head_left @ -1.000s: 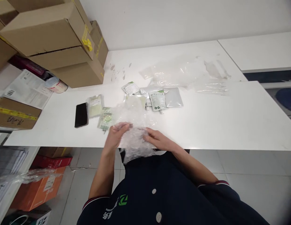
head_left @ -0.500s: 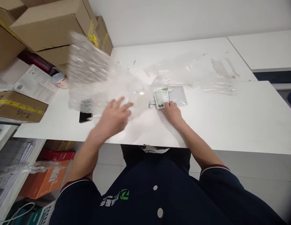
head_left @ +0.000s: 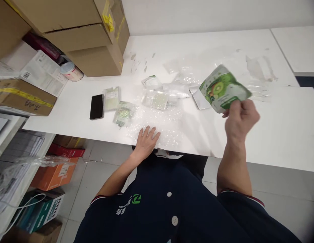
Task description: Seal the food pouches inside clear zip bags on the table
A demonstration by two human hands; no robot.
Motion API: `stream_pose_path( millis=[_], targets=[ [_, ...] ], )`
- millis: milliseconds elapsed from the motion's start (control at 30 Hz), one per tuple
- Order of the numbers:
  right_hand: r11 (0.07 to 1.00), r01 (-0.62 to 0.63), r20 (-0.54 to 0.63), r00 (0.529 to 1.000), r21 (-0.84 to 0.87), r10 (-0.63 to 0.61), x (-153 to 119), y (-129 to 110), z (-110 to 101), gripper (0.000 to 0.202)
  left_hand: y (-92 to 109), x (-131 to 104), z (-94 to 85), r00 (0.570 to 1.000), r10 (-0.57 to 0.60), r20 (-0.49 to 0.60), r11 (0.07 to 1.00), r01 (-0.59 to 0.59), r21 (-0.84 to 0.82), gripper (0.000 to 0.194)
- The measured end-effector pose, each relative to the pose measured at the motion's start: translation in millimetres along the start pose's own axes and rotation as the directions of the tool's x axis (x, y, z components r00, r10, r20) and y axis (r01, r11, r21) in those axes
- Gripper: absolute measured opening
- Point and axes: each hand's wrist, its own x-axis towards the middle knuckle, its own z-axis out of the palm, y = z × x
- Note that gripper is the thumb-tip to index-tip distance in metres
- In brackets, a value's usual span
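Observation:
My right hand [head_left: 241, 118] grips the lower corner of a green and white pouch [head_left: 220, 88] with a kiwi picture, lifted above the table. Flat on a sheet of bubble wrap [head_left: 162, 125] at the front edge lies my left hand [head_left: 147, 141], its fingers spread. Past the fingertips, a clear packet [head_left: 157, 99] with pale green contents rests on the wrap. Left of it are another kiwi pouch [head_left: 124, 114] and a pale green packet [head_left: 112, 98]. A silvery packet [head_left: 199, 98] lies partly behind the raised pouch.
A black phone [head_left: 96, 107] lies at the left on the white table [head_left: 280, 135]. Behind it stand a round tin [head_left: 72, 71] and stacked cardboard boxes [head_left: 96, 57]. Clear plastic wrapping [head_left: 188, 72] lies toward the back. Below left, shelves hold an orange box [head_left: 55, 173].
My right hand has raised a pouch off the table and moved right. The bubble wrap, blurred in the air before, now lies flat under my left hand, uncovering several packets and the phone.

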Motion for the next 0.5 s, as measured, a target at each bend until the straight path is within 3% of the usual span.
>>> stream_pose_path(
  millis=[67, 133, 167, 233, 333, 400, 500],
  targets=[
    [0.945, -0.117, 0.052, 0.993, 0.307, 0.106, -12.9, -6.8, -7.6, 0.024, -0.5, -2.7, 5.3, 0.996, -0.005, -0.088, 1.000, 0.004, -0.016, 0.040],
    [0.825, -0.335, 0.279, 0.933, 0.455, 0.225, -28.2, -8.3, -5.6, 0.030, -1.0, -5.4, 11.6, 0.980, -0.016, -0.199, 1.000, 0.012, -0.025, 0.034],
    [0.756, -0.468, 0.421, 0.863, 0.458, 0.279, -36.0, -6.6, -1.0, 0.033, -1.2, -6.8, 15.2, 0.966, -0.021, -0.257, 0.999, 0.014, -0.031, 0.031],
    [0.627, -0.687, 0.663, 0.666, 0.368, 0.341, -50.3, 1.1, 13.4, 0.037, -1.7, -9.9, 23.6, 0.931, -0.029, -0.363, 0.998, 0.008, -0.060, 0.025],
    [0.517, -0.834, 0.844, 0.409, 0.191, 0.348, -64.5, 16.8, 38.0, 0.039, -3.4, -14.3, 38.6, 0.879, -0.052, -0.474, 0.992, -0.011, -0.129, 0.023],
    [0.498, -0.862, 0.890, 0.301, 0.098, 0.344, -67.5, 24.9, 49.9, 0.039, -4.7, -16.4, 48.0, 0.856, -0.075, -0.511, 0.987, -0.008, -0.159, 0.025],
    [0.492, -0.870, 0.918, 0.211, 0.020, 0.336, -65.6, 29.6, 58.5, 0.040, -6.4, -17.9, 55.8, 0.836, -0.077, -0.543, 0.989, -0.003, -0.145, 0.030]
  ],
)
